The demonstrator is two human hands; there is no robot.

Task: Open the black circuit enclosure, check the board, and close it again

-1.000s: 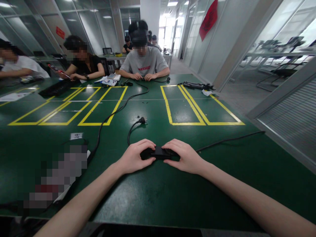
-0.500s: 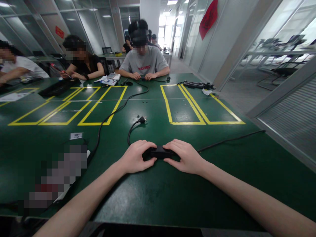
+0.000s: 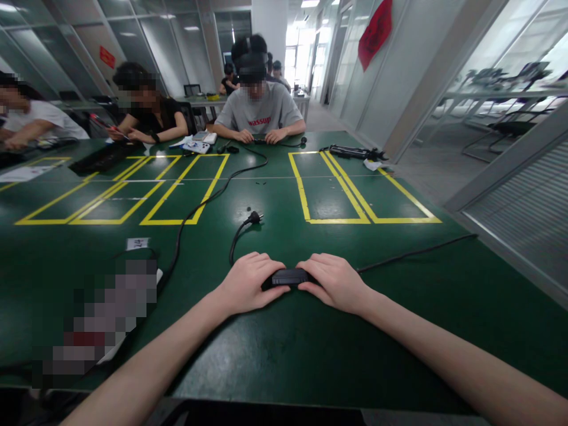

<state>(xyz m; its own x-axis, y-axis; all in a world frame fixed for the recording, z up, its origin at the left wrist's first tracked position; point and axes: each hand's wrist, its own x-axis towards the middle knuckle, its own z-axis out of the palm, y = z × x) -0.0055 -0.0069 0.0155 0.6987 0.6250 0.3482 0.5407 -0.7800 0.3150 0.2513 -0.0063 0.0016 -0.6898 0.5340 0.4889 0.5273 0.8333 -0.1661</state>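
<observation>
A black power adapter (image 3: 290, 277), a small oblong block, lies level between my hands just over the green table (image 3: 248, 355). My left hand (image 3: 251, 284) grips its left end with thumb and fingers. On the right end my right hand (image 3: 332, 283) is closed in the same way. Beyond my left hand a short black cord curves up to a plug (image 3: 255, 218), whose pins point right. From behind my right hand a thin black cable (image 3: 417, 251) runs to the table's right edge. My palms and the adapter's ends are hidden.
Yellow tape outlines (image 3: 337, 222) mark the table ahead. A long black cable (image 3: 180, 236) winds across at left, near a blurred-out object (image 3: 110, 313) and a paper label (image 3: 137, 244). A folded black tripod-like item (image 3: 355, 152) lies far right. People sit across the table, one (image 3: 261, 109) facing me.
The adapter has been turned a little, so a ridged side now shows. My left hand has shifted slightly right along it. The plug has barely moved.
</observation>
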